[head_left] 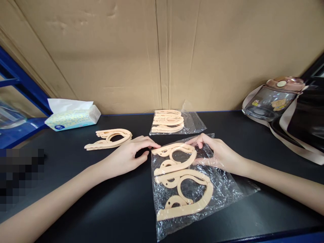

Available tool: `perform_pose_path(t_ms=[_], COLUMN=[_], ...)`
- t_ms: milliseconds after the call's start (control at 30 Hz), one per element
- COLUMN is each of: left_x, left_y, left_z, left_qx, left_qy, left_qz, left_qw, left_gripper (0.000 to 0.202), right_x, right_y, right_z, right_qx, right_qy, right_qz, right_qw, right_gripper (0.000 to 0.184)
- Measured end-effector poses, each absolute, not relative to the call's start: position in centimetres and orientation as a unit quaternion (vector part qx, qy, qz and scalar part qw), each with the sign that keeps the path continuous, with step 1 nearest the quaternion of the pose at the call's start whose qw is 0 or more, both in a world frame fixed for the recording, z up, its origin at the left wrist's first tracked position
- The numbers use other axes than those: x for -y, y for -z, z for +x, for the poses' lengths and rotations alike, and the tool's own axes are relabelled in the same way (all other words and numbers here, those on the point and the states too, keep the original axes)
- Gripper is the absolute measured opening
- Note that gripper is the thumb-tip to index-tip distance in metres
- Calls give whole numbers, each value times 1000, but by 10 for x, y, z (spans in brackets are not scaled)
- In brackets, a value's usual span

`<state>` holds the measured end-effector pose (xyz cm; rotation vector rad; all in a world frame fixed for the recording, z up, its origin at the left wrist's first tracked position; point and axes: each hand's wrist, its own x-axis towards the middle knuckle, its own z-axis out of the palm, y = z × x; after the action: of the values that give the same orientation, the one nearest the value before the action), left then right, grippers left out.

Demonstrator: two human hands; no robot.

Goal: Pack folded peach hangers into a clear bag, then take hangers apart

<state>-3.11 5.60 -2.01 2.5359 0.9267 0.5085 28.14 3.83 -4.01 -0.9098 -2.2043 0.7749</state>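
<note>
Cardboard (101,57) behind, tall and creased, along the far edge of a black worktop (113,202); a blue frame (32,91) by the far left corner.

Head view, the only one. On the worktop, right of the middle and toward the near edge: a clear plastic bag (227,189), wrinkled, with two beige hangers inside, an upper hanger (183,166) toward the far edge and a lower hanger (202,202) toward the near edge. Left hand (131,152) at the bag's left side, thumb and forefinger apart, forefinger just at the tip of the upper hanger, nothing gripped. Right hand (219,152) opposite, around the curved end of the upper hanger, plastic partly over the fingers; cannot tell inside the bag from under it, nor a firm grip from a light touch.

Seemingly partway along: two hangers in the near bag, with loose hangers (107,145) stacked outside any bag, just beyond the left hand. Near the middle of the far edge, a second bag (193,125) with several hangers already within, untouched by either hand. Toward the far left corner, a tissue pack (73,118); toward the far right, a strapped water bottle (273,101).
</note>
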Motion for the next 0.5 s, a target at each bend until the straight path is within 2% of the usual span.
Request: perform_pose_path(t_ms=[133,367,500], left_x=[-56,-55,-56], left_y=[19,18,13], left_z=[-32,-32,-34], left_qx=[-337,-347,-347], left_qy=[-171,-163,-135], left_qz=[906,908,926], left_qw=[194,167,69], left_gripper=[42,41,41], right_x=[-38,-39,-39], right_y=[41,41,41], right_z=[281,281,282], right_qx=[833,832,829], right_qy=[-297,-302,-302], right_qz=[-345,-345,-347], right_qw=[313,314,317], right_gripper=[39,37,36])
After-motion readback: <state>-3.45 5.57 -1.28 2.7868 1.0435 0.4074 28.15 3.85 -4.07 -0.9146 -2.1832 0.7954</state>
